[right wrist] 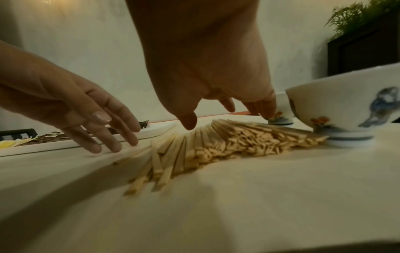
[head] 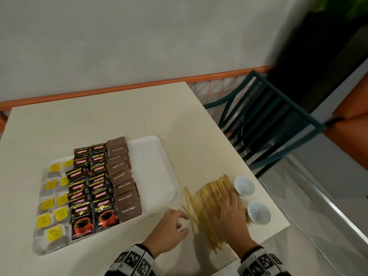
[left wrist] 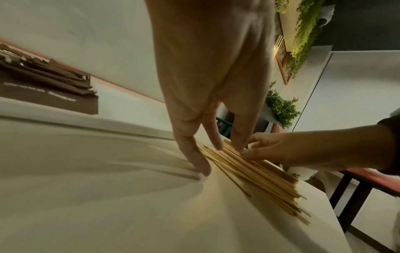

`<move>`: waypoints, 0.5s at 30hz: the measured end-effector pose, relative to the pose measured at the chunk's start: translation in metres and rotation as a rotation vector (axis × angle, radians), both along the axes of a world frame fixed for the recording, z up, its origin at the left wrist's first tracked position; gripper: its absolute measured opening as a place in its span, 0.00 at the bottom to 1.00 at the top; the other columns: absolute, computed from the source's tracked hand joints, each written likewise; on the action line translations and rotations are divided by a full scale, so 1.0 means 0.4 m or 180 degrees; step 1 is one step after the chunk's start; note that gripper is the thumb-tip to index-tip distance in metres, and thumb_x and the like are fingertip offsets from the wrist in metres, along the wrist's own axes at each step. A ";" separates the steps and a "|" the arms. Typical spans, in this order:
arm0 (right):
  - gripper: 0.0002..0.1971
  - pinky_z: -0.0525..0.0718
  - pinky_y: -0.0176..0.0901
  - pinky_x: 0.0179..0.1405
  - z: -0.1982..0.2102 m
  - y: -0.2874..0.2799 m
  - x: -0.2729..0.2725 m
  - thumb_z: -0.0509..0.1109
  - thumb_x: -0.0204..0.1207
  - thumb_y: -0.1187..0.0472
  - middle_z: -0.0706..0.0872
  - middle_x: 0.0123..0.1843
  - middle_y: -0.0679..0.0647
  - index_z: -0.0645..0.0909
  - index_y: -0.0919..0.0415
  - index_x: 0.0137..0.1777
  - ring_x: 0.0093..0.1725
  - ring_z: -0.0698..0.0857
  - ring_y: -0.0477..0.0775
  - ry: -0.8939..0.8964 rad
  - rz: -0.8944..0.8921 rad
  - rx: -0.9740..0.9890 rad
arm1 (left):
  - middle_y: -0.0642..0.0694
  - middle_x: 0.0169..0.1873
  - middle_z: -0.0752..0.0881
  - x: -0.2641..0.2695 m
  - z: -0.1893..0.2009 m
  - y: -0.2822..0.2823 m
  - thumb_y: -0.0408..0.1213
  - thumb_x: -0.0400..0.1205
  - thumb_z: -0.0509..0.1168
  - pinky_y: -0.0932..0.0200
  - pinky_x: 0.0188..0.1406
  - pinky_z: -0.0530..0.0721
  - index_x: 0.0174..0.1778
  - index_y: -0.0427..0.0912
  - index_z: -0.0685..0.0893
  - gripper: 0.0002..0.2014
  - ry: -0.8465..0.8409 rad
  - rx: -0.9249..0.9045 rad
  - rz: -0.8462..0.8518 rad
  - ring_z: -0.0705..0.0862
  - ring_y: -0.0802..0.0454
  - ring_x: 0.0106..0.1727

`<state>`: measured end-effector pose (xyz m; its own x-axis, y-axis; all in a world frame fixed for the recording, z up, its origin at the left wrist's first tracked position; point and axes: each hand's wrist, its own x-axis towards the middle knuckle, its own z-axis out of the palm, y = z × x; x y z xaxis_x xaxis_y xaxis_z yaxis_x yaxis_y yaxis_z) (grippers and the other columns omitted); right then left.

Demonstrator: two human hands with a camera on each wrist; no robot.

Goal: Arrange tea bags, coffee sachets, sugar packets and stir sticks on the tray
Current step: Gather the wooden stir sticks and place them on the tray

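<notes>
The sticks (head: 211, 204) lie in a loose heap on the counter (head: 123, 116) at the tray's (head: 153, 148) 3 o'clock, the one sort not yet loaded; tea bags (head: 52, 202), coffee (head: 89, 180) and sugar (head: 123, 176) fill its left, leaving the right strip bare. The right hand (head: 229, 214) rests flat on the heap and the left hand (head: 171, 226) touches its 9 o'clock edge, both grips apart, holding nothing. Blur hides whether any fingertip has caught a stick, and the right hand covers the heap's middle.

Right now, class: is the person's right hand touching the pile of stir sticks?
Touching. The head view shows the right hand lying flat on the stir sticks; the left wrist view shows its fingertips on the pile.
</notes>
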<state>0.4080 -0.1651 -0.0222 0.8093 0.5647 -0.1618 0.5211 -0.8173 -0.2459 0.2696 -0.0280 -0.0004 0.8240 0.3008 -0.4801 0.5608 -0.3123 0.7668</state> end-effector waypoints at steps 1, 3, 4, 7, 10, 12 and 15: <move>0.38 0.66 0.63 0.76 0.001 0.000 0.000 0.50 0.77 0.37 0.66 0.78 0.65 0.57 0.62 0.80 0.79 0.63 0.68 0.0094 -0.0057 -0.0068 | 0.54 0.59 0.70 0.007 0.002 -0.004 0.43 0.79 0.64 0.66 0.56 0.80 0.56 0.57 0.76 0.11 0.0010 -0.0031 0.0041 0.80 0.58 0.58; 0.38 0.59 0.61 0.79 0.005 -0.001 0.000 0.52 0.79 0.37 0.59 0.81 0.64 0.49 0.60 0.82 0.81 0.56 0.67 0.0237 -0.0163 -0.0188 | 0.53 0.61 0.71 0.022 0.006 -0.011 0.42 0.79 0.64 0.69 0.49 0.80 0.58 0.55 0.78 0.12 0.0009 -0.0089 0.0119 0.81 0.60 0.56; 0.39 0.57 0.61 0.79 0.007 -0.002 0.000 0.52 0.79 0.37 0.56 0.82 0.63 0.47 0.59 0.82 0.82 0.53 0.66 0.0293 -0.0206 -0.0227 | 0.53 0.62 0.72 0.030 0.009 -0.013 0.41 0.79 0.64 0.71 0.45 0.79 0.58 0.54 0.78 0.12 0.0006 -0.0118 0.0157 0.81 0.61 0.55; 0.39 0.56 0.60 0.80 0.015 0.002 0.004 0.51 0.79 0.36 0.54 0.82 0.62 0.45 0.57 0.82 0.82 0.52 0.65 0.0367 -0.0252 -0.0286 | 0.53 0.63 0.73 0.055 0.018 -0.023 0.40 0.79 0.64 0.73 0.38 0.77 0.58 0.52 0.79 0.12 -0.0011 -0.0217 0.0264 0.83 0.63 0.52; 0.38 0.59 0.58 0.78 0.011 0.006 0.003 0.51 0.79 0.36 0.57 0.80 0.62 0.47 0.57 0.82 0.81 0.56 0.64 0.0321 -0.0223 -0.0259 | 0.52 0.63 0.75 0.072 0.019 -0.031 0.40 0.79 0.64 0.71 0.43 0.78 0.60 0.51 0.79 0.14 -0.0054 -0.0293 0.0389 0.83 0.65 0.49; 0.36 0.61 0.57 0.78 0.009 0.006 -0.002 0.51 0.80 0.37 0.59 0.79 0.61 0.48 0.57 0.81 0.80 0.58 0.63 0.0298 -0.0164 -0.0225 | 0.52 0.62 0.78 0.082 0.019 -0.036 0.40 0.79 0.65 0.69 0.47 0.79 0.61 0.51 0.79 0.14 -0.0097 -0.0344 0.0476 0.83 0.65 0.49; 0.34 0.60 0.57 0.78 0.009 0.006 -0.007 0.51 0.80 0.38 0.60 0.79 0.61 0.52 0.55 0.81 0.79 0.58 0.63 0.0327 -0.0117 -0.0119 | 0.50 0.59 0.82 0.094 0.018 -0.040 0.41 0.79 0.65 0.65 0.53 0.82 0.61 0.53 0.78 0.14 -0.0129 -0.0457 0.0597 0.84 0.60 0.52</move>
<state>0.4054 -0.1627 -0.0186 0.8075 0.5269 -0.2653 0.4642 -0.8451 -0.2653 0.3074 -0.0440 0.0067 0.7796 0.3814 -0.4967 0.5666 -0.0917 0.8189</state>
